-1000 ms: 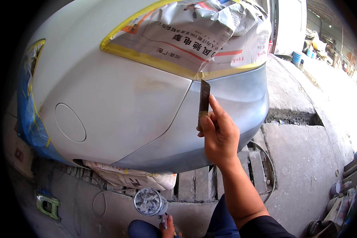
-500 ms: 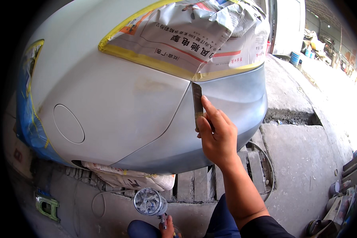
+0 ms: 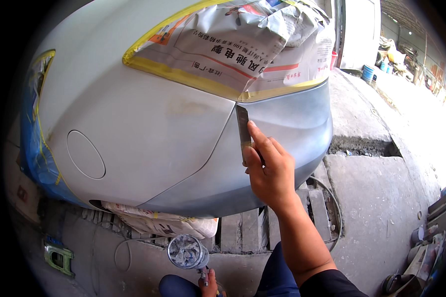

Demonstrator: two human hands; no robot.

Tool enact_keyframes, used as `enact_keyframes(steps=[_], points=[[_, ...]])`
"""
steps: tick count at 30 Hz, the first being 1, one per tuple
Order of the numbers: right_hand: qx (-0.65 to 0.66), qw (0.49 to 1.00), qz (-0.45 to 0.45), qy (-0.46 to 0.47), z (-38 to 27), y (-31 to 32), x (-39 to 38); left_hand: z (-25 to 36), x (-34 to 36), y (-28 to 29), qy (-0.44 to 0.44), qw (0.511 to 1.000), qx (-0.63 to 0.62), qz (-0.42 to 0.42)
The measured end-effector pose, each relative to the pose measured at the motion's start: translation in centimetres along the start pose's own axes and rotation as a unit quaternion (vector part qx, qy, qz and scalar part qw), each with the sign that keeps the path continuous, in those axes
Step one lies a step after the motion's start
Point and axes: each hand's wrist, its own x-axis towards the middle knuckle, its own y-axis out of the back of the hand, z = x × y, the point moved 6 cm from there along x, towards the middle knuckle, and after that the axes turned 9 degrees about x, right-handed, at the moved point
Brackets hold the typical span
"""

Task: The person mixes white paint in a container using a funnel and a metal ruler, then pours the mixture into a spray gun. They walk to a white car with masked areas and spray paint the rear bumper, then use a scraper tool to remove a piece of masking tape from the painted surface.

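Observation:
My right hand (image 3: 272, 171) reaches up to the car's rear corner. Its fingers close around a dark, flat blade with a slanted tip (image 3: 243, 126), the index finger stretched along it. The blade lies at the upper end of the seam between the pale grey body panel (image 3: 148, 133) and the blue-grey bumper (image 3: 282, 123). Whether its edge sits inside the gap cannot be told. Low in view, my left hand (image 3: 210, 286) is wrapped around the handle of a spray gun (image 3: 203, 272) with a clear, paint-smeared cup (image 3: 184, 251). Part of that hand is cut off by the lower edge.
Newspaper (image 3: 223, 54) edged with yellow tape (image 3: 183, 81) covers the lamp area above the seam. Blue sheeting (image 3: 39, 153) masks the wheel side. A hose (image 3: 338, 208) lies on the concrete floor (image 3: 376, 198). A green metal piece (image 3: 59, 257) lies at lower left.
My right hand and the blade have shifted slightly left. The bumper and the newspaper's right side also sit slightly further left. My left hand keeps its place with the spray gun.

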Motion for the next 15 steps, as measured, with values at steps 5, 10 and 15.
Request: enact_keyframes(steps=[5,10,15], points=[[0.019,1.000,0.009,-0.013,0.17,0.06,-0.01,0.41,-0.21,-0.23,-0.008,1.000,-0.005,-0.010],[0.034,0.999,0.012,-0.026,0.34,0.14,-0.10,0.25,-0.05,-0.24,0.003,0.999,0.022,-0.031],[0.027,0.999,0.010,-0.016,0.16,0.26,0.05,1.04,-0.46,-0.29,-0.019,1.000,-0.004,-0.008]])
